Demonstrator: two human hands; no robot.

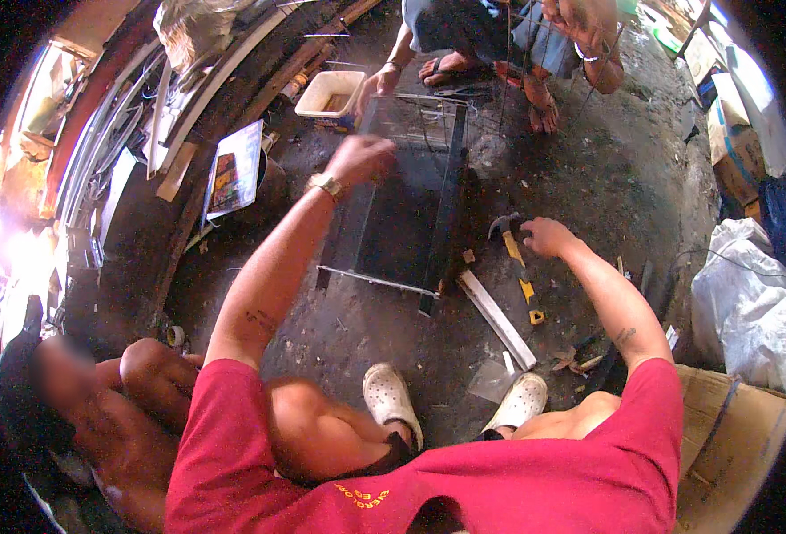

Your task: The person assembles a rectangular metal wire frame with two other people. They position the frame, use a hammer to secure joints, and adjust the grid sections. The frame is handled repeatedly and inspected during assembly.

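Note:
A long rectangular dark frame (444, 191) lies on the dirt floor in front of me, with a pale strip (379, 281) across its near end. My left hand (364, 160), a watch on its wrist, is over the frame's left side. Its fingers look curled together and are slightly blurred; what they hold, if anything, is hidden. On the right, my right hand (549, 238) has its fingers closed at the head of a claw hammer (513, 251). The hammer's yellow and black handle points back toward me. Left of it lies a white bar (497, 320).
A co-worker's hand (379, 82) touches the frame's far left corner, beside a cream plastic tub (330, 93). Another person (126, 427) sits close on my left. Long strips (99, 133) are stacked left. A white sack (741, 298) and cardboard (731, 436) stand right.

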